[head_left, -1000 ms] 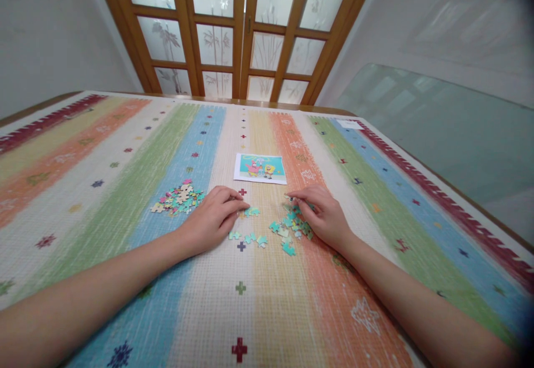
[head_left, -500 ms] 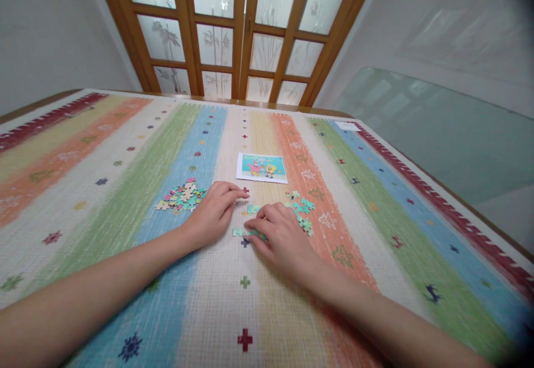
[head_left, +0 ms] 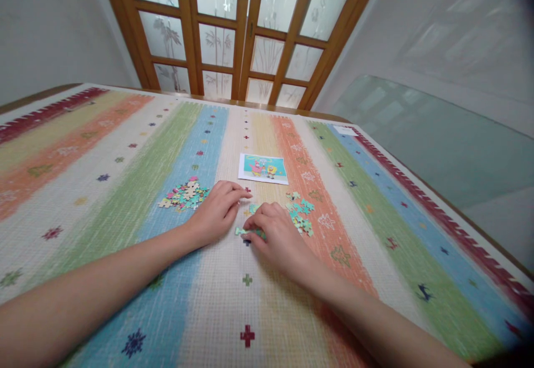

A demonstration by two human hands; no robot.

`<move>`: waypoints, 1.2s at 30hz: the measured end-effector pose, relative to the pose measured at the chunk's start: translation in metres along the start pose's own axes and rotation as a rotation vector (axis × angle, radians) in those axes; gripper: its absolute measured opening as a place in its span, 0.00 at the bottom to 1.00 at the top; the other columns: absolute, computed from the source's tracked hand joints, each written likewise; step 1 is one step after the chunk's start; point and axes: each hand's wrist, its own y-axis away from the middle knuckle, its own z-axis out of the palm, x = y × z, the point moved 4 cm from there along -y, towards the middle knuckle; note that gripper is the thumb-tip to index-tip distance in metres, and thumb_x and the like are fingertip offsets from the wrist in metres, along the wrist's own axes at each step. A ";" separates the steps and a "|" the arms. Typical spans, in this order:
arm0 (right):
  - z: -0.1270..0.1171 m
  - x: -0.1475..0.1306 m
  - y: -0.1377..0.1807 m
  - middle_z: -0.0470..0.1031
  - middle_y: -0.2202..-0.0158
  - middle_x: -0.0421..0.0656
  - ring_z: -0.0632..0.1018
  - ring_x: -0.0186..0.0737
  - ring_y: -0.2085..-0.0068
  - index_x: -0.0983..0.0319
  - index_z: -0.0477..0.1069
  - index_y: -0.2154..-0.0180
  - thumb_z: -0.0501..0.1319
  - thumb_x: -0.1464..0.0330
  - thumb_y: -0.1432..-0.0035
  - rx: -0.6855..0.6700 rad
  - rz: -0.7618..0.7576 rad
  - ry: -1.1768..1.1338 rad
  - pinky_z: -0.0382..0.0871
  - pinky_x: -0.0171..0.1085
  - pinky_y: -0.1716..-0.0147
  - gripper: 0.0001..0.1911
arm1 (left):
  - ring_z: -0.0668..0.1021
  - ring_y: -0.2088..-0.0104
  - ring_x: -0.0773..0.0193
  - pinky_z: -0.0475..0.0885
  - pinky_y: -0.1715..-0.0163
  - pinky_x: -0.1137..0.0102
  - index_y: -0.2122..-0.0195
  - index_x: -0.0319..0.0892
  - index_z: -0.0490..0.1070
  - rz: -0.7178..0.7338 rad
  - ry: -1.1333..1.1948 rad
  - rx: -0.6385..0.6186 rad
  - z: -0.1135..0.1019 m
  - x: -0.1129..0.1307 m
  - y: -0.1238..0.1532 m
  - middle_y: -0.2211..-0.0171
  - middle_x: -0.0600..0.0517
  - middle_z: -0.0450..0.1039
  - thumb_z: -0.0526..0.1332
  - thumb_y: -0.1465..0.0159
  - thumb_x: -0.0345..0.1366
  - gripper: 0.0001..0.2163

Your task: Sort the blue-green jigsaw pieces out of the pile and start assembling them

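My right hand (head_left: 277,234) is closed in a pinch at a small teal strip of puzzle pieces (head_left: 239,232) on the cloth, its fingertips hiding part of the strip. Just beyond those fingers, more teal puzzle pieces (head_left: 252,208) are partly covered by the same hand. My left hand (head_left: 220,209) rests on the cloth, fingers stretched toward the right and thumb apart, with nothing visible in it. Beside it on the left lies a heap of mixed puzzle pieces (head_left: 187,193). Loose teal puzzle pieces (head_left: 302,208) are scattered to the right of my right hand.
A printed cartoon picture card (head_left: 262,168) lies flat beyond my hands. The striped tablecloth (head_left: 217,312) covers the table, and a white paper slip (head_left: 345,130) is near its far right edge. Wooden glass-paned doors (head_left: 240,34) stand behind the table.
The view has shifted slightly. My right fingertips still pinch at the teal strip, with only a slight movement. My left hand keeps nearly the same place and pose.
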 end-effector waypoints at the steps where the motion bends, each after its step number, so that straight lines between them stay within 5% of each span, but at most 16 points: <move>1: 0.000 0.001 0.000 0.75 0.62 0.44 0.73 0.47 0.57 0.58 0.78 0.65 0.70 0.72 0.43 -0.001 0.009 -0.021 0.66 0.45 0.57 0.04 | 0.71 0.46 0.56 0.68 0.43 0.53 0.47 0.46 0.72 0.002 0.003 0.001 0.000 0.000 0.000 0.51 0.47 0.72 0.52 0.31 0.26 0.16; 15: -0.007 0.003 -0.004 0.76 0.66 0.42 0.74 0.45 0.59 0.57 0.77 0.70 0.72 0.72 0.45 -0.030 0.050 -0.138 0.67 0.45 0.58 0.06 | 0.71 0.46 0.56 0.68 0.43 0.55 0.47 0.44 0.71 0.014 -0.007 -0.007 0.001 -0.001 0.001 0.50 0.46 0.72 0.52 0.31 0.25 0.16; 23: -0.036 0.052 0.000 0.75 0.66 0.43 0.74 0.45 0.60 0.58 0.74 0.70 0.67 0.71 0.40 0.140 0.196 -0.053 0.65 0.43 0.60 0.06 | 0.71 0.45 0.56 0.68 0.42 0.55 0.48 0.43 0.73 0.081 -0.068 -0.080 0.005 0.004 0.002 0.50 0.45 0.71 0.54 0.31 0.27 0.14; 36: -0.017 0.053 -0.006 0.74 0.66 0.43 0.71 0.45 0.60 0.59 0.70 0.73 0.64 0.68 0.39 0.138 0.372 0.013 0.60 0.41 0.61 0.10 | 0.70 0.46 0.54 0.69 0.45 0.56 0.46 0.42 0.73 0.129 -0.122 -0.201 0.009 0.012 0.003 0.53 0.45 0.73 0.54 0.31 0.27 0.15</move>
